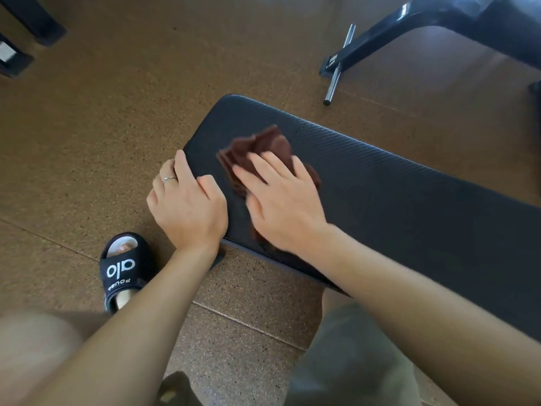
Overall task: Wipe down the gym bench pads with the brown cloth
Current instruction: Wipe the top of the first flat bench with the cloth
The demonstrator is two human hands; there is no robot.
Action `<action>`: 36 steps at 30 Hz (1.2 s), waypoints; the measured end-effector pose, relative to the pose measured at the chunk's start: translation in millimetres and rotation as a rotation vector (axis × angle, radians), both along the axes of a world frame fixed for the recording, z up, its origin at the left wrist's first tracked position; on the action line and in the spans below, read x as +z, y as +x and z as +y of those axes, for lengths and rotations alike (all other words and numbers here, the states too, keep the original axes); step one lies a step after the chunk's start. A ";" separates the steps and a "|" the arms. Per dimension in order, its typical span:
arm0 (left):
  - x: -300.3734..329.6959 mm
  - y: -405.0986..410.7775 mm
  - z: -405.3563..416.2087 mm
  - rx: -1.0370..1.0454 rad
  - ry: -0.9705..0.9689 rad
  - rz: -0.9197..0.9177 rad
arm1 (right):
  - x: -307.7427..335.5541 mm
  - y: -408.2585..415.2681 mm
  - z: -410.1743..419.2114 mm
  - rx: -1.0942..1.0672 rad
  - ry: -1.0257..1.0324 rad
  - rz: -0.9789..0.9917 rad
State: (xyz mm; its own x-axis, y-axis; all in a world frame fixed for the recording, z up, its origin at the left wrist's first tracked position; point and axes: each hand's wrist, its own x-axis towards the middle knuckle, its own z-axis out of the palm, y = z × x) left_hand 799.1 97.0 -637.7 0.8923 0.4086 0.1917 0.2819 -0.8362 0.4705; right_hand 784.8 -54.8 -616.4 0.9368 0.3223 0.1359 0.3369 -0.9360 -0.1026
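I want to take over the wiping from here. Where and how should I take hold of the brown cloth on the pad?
Probably take the brown cloth at its crumpled far part, which pokes out beyond the right hand pressing it flat on the bench pad. Come from above on the far side; its raised folds give fingers something to pinch, while the near part lies under the palm.

Gym: padded bench (395, 183), speckled rubber floor (102, 127), black equipment frame (409, 27).
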 end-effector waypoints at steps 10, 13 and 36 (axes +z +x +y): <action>-1.1 -0.1 -0.5 0.010 -0.001 -0.031 | -5.4 87.2 20.8 -0.109 0.028 -0.061; -1.1 -0.2 1.2 -0.007 0.001 -0.023 | -5.4 63.3 -51.7 -0.320 0.014 -0.057; -2.3 2.6 -2.7 0.018 0.009 -0.056 | -1.1 52.4 -93.2 -0.465 0.079 -0.037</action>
